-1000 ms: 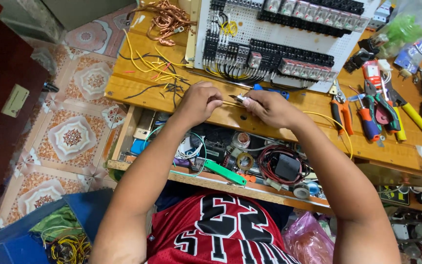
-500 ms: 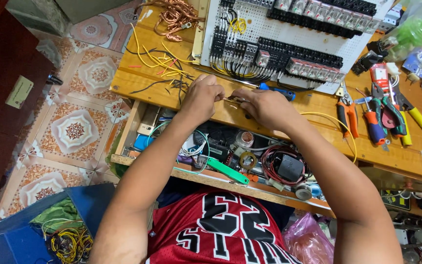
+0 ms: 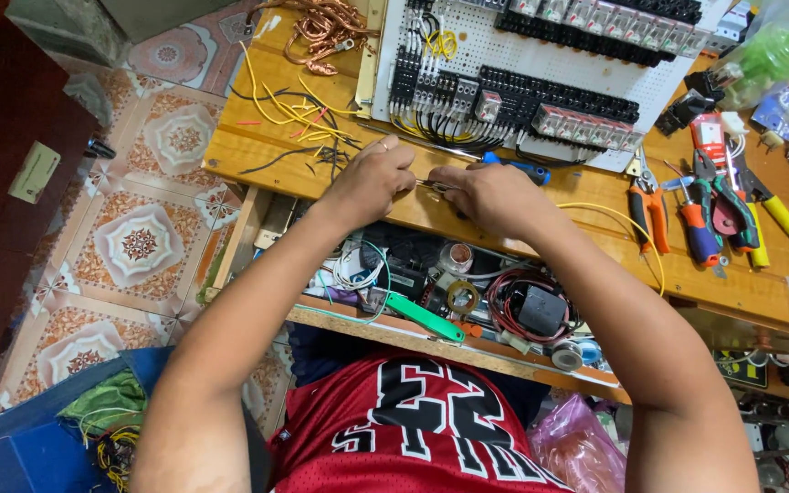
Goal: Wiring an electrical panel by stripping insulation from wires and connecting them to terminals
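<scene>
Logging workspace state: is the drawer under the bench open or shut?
Open. The drawer is pulled out below the bench, its wire spools and parts exposed.

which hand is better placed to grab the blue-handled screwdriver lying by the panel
Right, probably: the right hand sits just below the blue-handled screwdriver, while the left hand is farther off.

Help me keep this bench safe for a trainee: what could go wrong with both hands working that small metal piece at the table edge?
The left hand and right hand pinch the small metal piece right above the open drawer; if dropped, it may vanish into that clutter. The yellow wire loops beside the right forearm and could snag. Cut wire scraps by the left hand could be swept to the floor.
</scene>
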